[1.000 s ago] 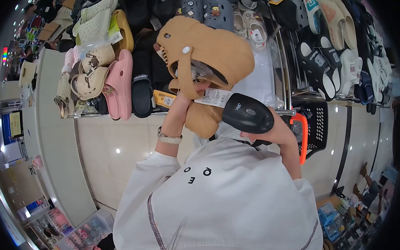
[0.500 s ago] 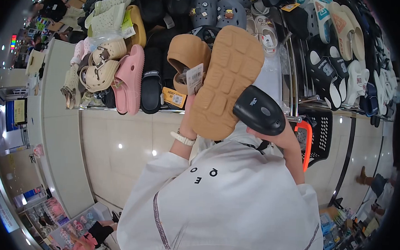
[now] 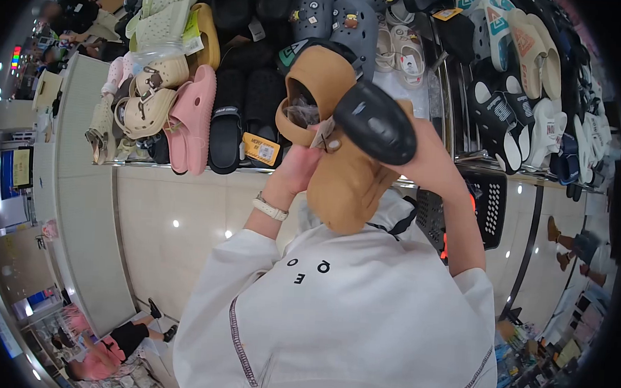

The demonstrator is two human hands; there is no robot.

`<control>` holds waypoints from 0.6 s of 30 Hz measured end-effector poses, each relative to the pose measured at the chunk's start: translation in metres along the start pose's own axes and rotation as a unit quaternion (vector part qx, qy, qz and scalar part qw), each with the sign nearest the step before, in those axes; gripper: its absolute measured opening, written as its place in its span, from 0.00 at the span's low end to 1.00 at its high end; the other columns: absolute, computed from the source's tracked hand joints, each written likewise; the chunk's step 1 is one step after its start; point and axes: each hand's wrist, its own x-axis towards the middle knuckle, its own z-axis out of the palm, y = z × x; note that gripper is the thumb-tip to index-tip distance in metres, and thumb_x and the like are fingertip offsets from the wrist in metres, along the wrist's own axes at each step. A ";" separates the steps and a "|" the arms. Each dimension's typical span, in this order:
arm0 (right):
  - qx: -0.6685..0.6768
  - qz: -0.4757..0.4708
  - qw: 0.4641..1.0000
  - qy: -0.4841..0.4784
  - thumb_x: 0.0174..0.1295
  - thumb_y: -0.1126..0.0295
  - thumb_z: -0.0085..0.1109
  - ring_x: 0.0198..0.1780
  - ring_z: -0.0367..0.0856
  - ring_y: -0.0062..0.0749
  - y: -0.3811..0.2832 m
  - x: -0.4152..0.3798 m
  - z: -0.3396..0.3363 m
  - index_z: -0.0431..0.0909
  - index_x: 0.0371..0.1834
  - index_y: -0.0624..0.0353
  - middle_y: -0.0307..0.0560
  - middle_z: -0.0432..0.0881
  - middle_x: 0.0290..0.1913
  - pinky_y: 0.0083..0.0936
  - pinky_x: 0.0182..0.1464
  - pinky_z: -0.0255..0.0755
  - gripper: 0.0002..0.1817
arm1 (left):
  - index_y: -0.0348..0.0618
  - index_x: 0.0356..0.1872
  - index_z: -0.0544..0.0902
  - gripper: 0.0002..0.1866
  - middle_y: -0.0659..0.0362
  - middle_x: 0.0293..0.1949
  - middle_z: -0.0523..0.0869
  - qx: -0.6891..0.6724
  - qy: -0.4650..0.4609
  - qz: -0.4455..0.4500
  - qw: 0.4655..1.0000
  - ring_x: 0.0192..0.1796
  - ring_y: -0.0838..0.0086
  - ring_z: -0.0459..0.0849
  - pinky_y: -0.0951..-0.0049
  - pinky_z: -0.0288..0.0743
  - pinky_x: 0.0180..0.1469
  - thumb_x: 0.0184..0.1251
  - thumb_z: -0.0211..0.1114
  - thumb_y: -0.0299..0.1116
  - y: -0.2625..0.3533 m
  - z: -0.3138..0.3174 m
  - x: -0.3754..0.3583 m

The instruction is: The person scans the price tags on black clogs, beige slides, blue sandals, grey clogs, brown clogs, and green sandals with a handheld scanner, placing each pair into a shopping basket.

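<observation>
My left hand (image 3: 299,169) is closed at the heel of a tan clog (image 3: 325,75), by the white price tag (image 3: 323,133) that hangs from it. A second tan clog (image 3: 344,185) lies below, turned on its side toward my body. Clear plastic shows inside the upper clog's opening. My right hand (image 3: 428,158) wraps round a black handheld barcode scanner (image 3: 376,124), whose head overlaps the clogs and sits close to the tag.
Behind the clogs a rack of footwear holds pink slides (image 3: 191,121), black slides (image 3: 226,137), beige clogs (image 3: 146,111) and grey-blue clogs (image 3: 354,38). A yellow price sign (image 3: 260,149) lies at its front edge. A black basket (image 3: 493,210) stands right; a person (image 3: 109,348) is lower left.
The tan clogs have been turned over, from the sole facing me to their openings and sides showing. The scanner has moved up and left, toward the tag.
</observation>
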 end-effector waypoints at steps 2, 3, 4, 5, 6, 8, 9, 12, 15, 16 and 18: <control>-0.068 -0.085 0.994 -0.030 0.41 0.69 0.66 0.40 0.77 0.50 0.013 0.010 0.002 0.69 0.47 0.63 0.53 0.79 0.36 0.31 0.44 0.69 0.28 | 0.47 0.60 0.64 0.27 0.59 0.59 0.69 0.079 0.030 -0.075 0.994 0.60 0.68 0.68 0.68 0.62 0.61 0.67 0.42 0.52 0.004 0.003 0.001; -0.074 -0.086 0.993 -0.033 0.41 0.69 0.66 0.40 0.77 0.50 0.019 0.013 0.004 0.69 0.47 0.63 0.53 0.79 0.36 0.31 0.44 0.69 0.28 | 0.47 0.60 0.64 0.27 0.59 0.59 0.69 0.074 0.026 -0.071 0.994 0.60 0.68 0.68 0.68 0.62 0.61 0.67 0.42 0.52 0.008 0.006 0.001; -0.044 -0.103 0.993 -0.022 0.40 0.69 0.67 0.41 0.77 0.50 0.024 0.016 0.007 0.69 0.47 0.63 0.54 0.79 0.37 0.31 0.44 0.69 0.28 | 0.47 0.59 0.66 0.27 0.58 0.56 0.71 0.127 0.042 -0.142 0.981 0.56 0.71 0.71 0.70 0.65 0.56 0.66 0.42 0.53 0.013 0.009 0.002; -0.014 -0.120 0.993 -0.012 0.40 0.69 0.67 0.42 0.77 0.50 0.027 0.019 0.009 0.69 0.47 0.63 0.54 0.79 0.37 0.31 0.44 0.69 0.28 | 0.46 0.57 0.68 0.27 0.58 0.54 0.74 0.179 0.058 -0.210 0.959 0.52 0.73 0.75 0.73 0.68 0.52 0.65 0.43 0.53 0.018 0.010 0.004; 0.009 -0.107 0.994 -0.016 0.40 0.71 0.67 0.42 0.77 0.51 0.027 0.021 0.011 0.68 0.47 0.64 0.55 0.79 0.38 0.30 0.44 0.70 0.28 | 0.45 0.53 0.72 0.28 0.60 0.43 0.80 0.266 0.077 -0.266 0.923 0.38 0.79 0.78 0.80 0.71 0.38 0.64 0.42 0.57 0.013 -0.019 0.015; -0.020 -0.106 0.994 -0.030 0.40 0.71 0.67 0.42 0.77 0.50 0.030 0.026 0.015 0.68 0.47 0.64 0.55 0.79 0.38 0.30 0.45 0.70 0.28 | 0.45 0.49 0.74 0.28 0.63 0.37 0.80 0.258 0.028 -0.254 0.932 0.31 0.81 0.76 0.83 0.67 0.32 0.64 0.40 0.57 0.015 -0.014 0.019; -0.040 -0.105 0.993 -0.037 0.40 0.72 0.67 0.43 0.78 0.49 0.034 0.028 0.017 0.69 0.47 0.64 0.54 0.79 0.39 0.29 0.45 0.70 0.28 | 0.44 0.46 0.76 0.29 0.66 0.31 0.79 0.257 -0.018 -0.248 0.934 0.25 0.82 0.74 0.85 0.64 0.26 0.64 0.38 0.57 0.019 -0.011 0.019; -0.036 -0.108 0.993 0.005 0.41 0.73 0.67 0.43 0.79 0.47 0.055 0.032 0.023 0.69 0.46 0.64 0.54 0.80 0.37 0.29 0.44 0.70 0.26 | 0.41 0.35 0.76 0.29 0.64 0.20 0.74 0.300 -0.061 -0.281 0.909 0.20 0.80 0.70 0.84 0.62 0.23 0.65 0.36 0.56 0.036 -0.005 0.020; -0.037 -0.092 0.994 0.041 0.41 0.73 0.66 0.41 0.80 0.43 0.061 0.034 0.017 0.70 0.45 0.65 0.53 0.80 0.36 0.28 0.43 0.71 0.25 | 0.41 0.25 0.73 0.25 0.63 0.18 0.73 0.274 -0.086 -0.270 0.919 0.19 0.78 0.70 0.82 0.64 0.25 0.65 0.36 0.51 0.024 -0.012 0.028; -0.029 -0.076 0.995 0.054 0.41 0.73 0.66 0.41 0.80 0.41 0.064 0.034 0.014 0.71 0.44 0.65 0.52 0.80 0.35 0.27 0.42 0.71 0.24 | 0.41 0.27 0.74 0.25 0.62 0.19 0.74 0.254 -0.060 -0.239 0.935 0.20 0.78 0.71 0.82 0.65 0.27 0.63 0.37 0.51 0.022 -0.009 0.028; -0.038 -0.085 0.994 0.062 0.43 0.73 0.66 0.36 0.80 0.33 0.070 0.038 0.014 0.73 0.40 0.65 0.49 0.81 0.32 0.25 0.40 0.71 0.19 | 0.40 0.32 0.75 0.23 0.60 0.24 0.77 0.246 -0.032 -0.196 0.949 0.27 0.78 0.74 0.81 0.67 0.36 0.60 0.42 0.51 0.018 -0.011 0.030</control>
